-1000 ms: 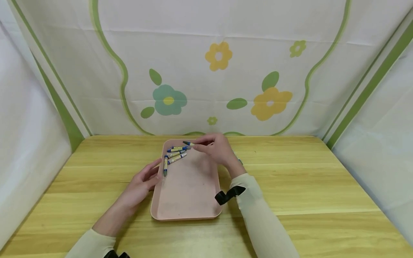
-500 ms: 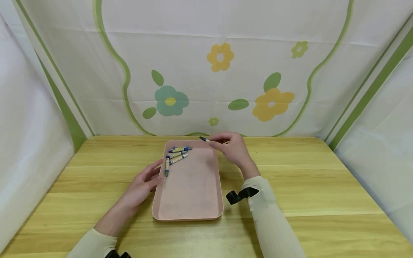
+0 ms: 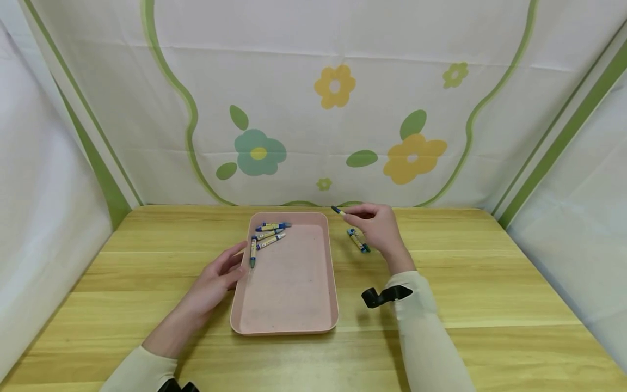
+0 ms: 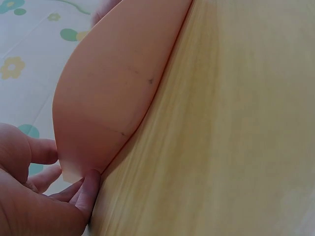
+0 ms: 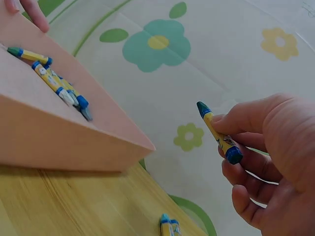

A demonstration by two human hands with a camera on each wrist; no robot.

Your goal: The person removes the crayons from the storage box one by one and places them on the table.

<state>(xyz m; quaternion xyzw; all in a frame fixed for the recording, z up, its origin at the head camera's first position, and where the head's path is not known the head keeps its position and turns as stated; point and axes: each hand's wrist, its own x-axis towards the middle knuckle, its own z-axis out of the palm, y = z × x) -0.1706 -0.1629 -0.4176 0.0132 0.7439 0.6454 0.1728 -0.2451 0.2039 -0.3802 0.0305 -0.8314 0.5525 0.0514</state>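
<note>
Moved: since a second ago my right hand [image 3: 379, 228] has carried one blue crayon [image 3: 337, 210] from above the far end of the pink tray [image 3: 286, 305] out past its right rim, over the table [image 3: 490, 283]
Right hand: thumb and forefinger pinch the crayon near one end, its blue tip pointing away toward the flowered cloth [image 3: 343, 109]
Crayon on table: another blue crayon [image 3: 358, 240] lies just beside that hand, right of the tray
Left hand: my left hand [image 3: 215, 280] rests on the table with relaxed fingers touching the tray's left rim, holding nothing
Tray: four blue crayons [image 3: 266, 234] lie clustered in its far left corner
</note>
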